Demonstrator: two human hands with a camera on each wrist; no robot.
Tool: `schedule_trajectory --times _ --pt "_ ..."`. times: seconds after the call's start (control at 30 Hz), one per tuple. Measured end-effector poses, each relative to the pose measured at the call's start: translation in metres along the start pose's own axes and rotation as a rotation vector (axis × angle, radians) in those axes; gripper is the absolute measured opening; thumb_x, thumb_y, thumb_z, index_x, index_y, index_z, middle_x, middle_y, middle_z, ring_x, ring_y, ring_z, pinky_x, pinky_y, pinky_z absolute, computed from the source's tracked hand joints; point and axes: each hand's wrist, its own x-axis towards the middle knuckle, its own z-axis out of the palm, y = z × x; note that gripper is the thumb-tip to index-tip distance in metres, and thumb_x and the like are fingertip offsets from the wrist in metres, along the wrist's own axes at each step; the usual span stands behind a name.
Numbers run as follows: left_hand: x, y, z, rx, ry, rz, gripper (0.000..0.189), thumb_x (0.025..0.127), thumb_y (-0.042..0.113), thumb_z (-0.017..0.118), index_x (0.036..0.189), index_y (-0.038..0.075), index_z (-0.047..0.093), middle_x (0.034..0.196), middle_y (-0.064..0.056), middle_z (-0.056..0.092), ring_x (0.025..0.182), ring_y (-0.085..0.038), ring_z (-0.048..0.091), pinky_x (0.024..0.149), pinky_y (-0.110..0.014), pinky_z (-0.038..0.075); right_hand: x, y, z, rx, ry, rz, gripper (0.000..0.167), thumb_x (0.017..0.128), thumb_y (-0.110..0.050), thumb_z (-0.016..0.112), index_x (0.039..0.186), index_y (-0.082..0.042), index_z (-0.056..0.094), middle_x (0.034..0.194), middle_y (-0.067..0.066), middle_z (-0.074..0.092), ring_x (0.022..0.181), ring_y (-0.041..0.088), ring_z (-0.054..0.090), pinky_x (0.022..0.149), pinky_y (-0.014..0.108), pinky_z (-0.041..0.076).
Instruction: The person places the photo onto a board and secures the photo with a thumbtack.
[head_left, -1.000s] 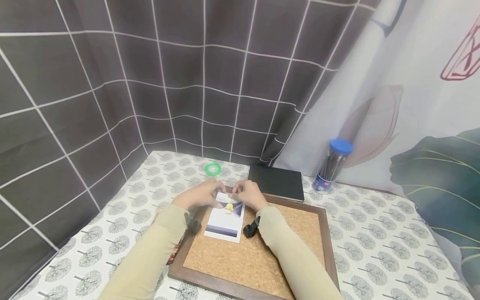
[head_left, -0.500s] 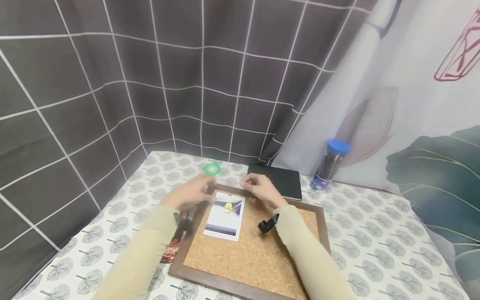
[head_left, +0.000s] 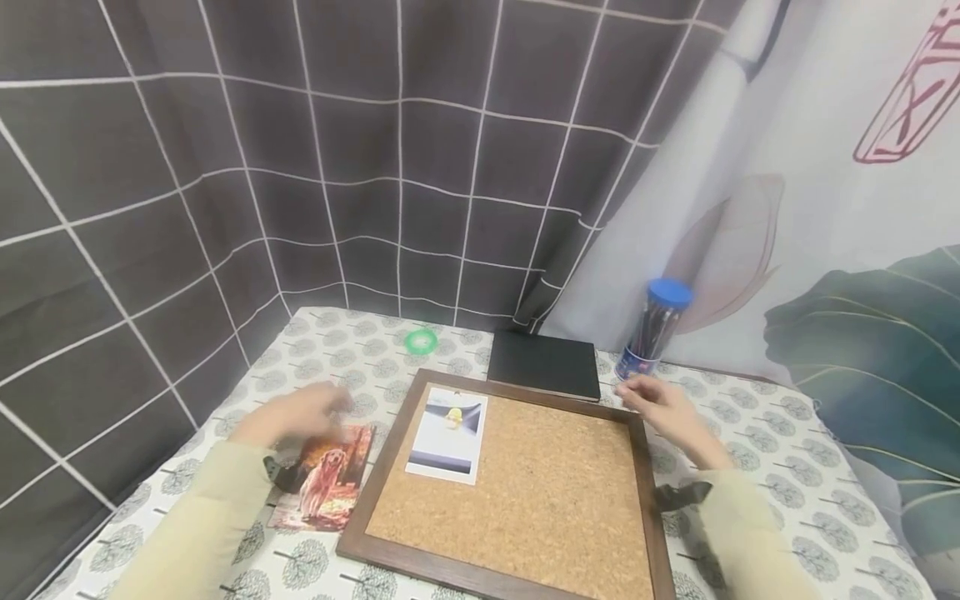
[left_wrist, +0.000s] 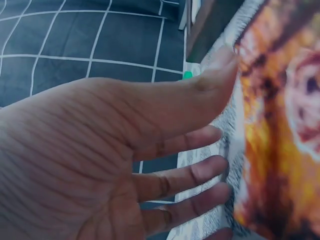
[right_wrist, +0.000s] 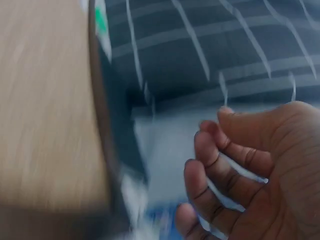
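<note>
A photo of a yellow figure point(head_left: 448, 437) lies on the upper left of the cork board point(head_left: 525, 492), with a tiny spot at its top edge too small to make out. Left of the wooden frame, a photo of a dog point(head_left: 324, 483) lies on the tablecloth. Over that dog photo's upper end hovers my left hand point(head_left: 296, 412), blurred, its fingers extended and holding nothing. Past the frame's far right corner is my right hand point(head_left: 667, 408), fingers loosely bent. Nothing shows between its thumb and fingers in the right wrist view.
Behind the board lies a black notebook point(head_left: 543, 364). A clear jar with a blue lid point(head_left: 656, 325), filled with dark sticks, stands beyond my right hand. A green ring point(head_left: 422, 340) rests at the back left. Curtains hang behind the table.
Both hands have left the top of the yellow-figure photo. The left has gone left to the dog photo, which shows now; the right has moved right, past the frame. The yellow-figure photo stays put.
</note>
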Motion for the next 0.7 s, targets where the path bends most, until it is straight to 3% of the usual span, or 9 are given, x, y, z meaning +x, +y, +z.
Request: schedule_trajectory --times 0.07,0.13,0.23,0.27,0.33,0.4,0.53,0.7 --pt "-0.005 0.000 0.002 0.004 -0.019 -0.033 0.059 0.071 0.031 0.088 0.117 0.004 0.064 0.107 -0.009 0.063 0.097 -0.029 0.061 0.087 -0.055 0.053 -0.015 0.023 -0.012 -0.009 0.022 0.059 0.040 0.103 -0.037 0.057 0.121 -0.001 0.065 0.115 0.020 0.068 0.092 0.032 0.066 0.078 0.040 0.054" --pt "-0.008 0.000 0.004 0.017 -0.020 -0.042 0.060 0.066 0.030 0.090 0.114 0.005 0.063 0.103 -0.007 0.059 0.094 -0.027 0.059 0.084 -0.053 0.053 -0.028 0.045 -0.019 -0.019 0.045 0.087 0.043 0.104 -0.038 0.055 0.124 0.000 0.063 0.120 0.023 0.066 0.097 0.035 0.065 0.078 0.043 0.054" --pt "-0.010 0.000 0.006 0.028 -0.010 -0.040 0.055 0.062 0.026 0.091 0.103 0.006 0.061 0.095 -0.006 0.057 0.087 -0.024 0.056 0.081 -0.049 0.052 -0.041 0.075 -0.021 -0.007 0.085 0.143 0.046 0.102 -0.042 0.056 0.126 -0.003 0.062 0.123 0.021 0.065 0.097 0.025 0.065 0.079 0.039 0.054" --pt "-0.011 0.000 0.006 0.020 -0.008 -0.040 0.052 0.062 0.024 0.091 0.100 0.005 0.060 0.094 -0.006 0.057 0.085 -0.023 0.055 0.080 -0.049 0.052 -0.043 0.083 -0.020 -0.022 0.100 0.145 0.046 0.102 -0.042 0.056 0.126 -0.004 0.063 0.124 0.020 0.065 0.104 0.021 0.062 0.084 0.039 0.051" --pt "-0.011 0.001 0.005 0.030 -0.004 -0.049 0.049 0.063 0.024 0.091 0.095 0.006 0.059 0.090 -0.005 0.057 0.083 -0.022 0.054 0.078 -0.046 0.052 -0.045 0.094 -0.019 -0.021 0.116 0.147 0.044 0.101 -0.042 0.058 0.126 -0.005 0.063 0.122 0.018 0.066 0.104 0.014 0.061 0.088 0.040 0.049" --pt "-0.011 0.001 0.004 0.012 -0.014 -0.087 0.045 0.063 0.024 0.090 0.092 0.006 0.060 0.088 -0.005 0.058 0.080 -0.022 0.054 0.075 -0.044 0.051 -0.045 0.101 -0.019 -0.040 0.115 0.134 0.042 0.100 -0.041 0.060 0.126 -0.008 0.064 0.118 0.015 0.067 0.099 0.011 0.060 0.087 0.040 0.046" --pt "-0.013 -0.002 0.003 0.005 -0.050 -0.116 0.040 0.067 0.027 0.089 0.090 0.006 0.064 0.085 -0.003 0.061 0.076 -0.020 0.056 0.073 -0.043 0.052 -0.045 0.103 -0.017 -0.071 0.083 0.071 0.035 0.099 -0.037 0.064 0.124 -0.012 0.066 0.114 0.010 0.068 0.100 0.019 0.059 0.087 0.046 0.046" --pt "-0.018 -0.012 0.003 -0.025 -0.060 -0.034 0.031 0.073 0.021 0.083 0.096 0.009 0.068 0.090 -0.002 0.066 0.080 -0.018 0.059 0.079 -0.049 0.053 -0.047 0.103 -0.012 -0.073 0.055 0.059 0.034 0.095 -0.037 0.068 0.122 -0.016 0.066 0.111 0.004 0.067 0.101 0.022 0.059 0.090 0.047 0.046"
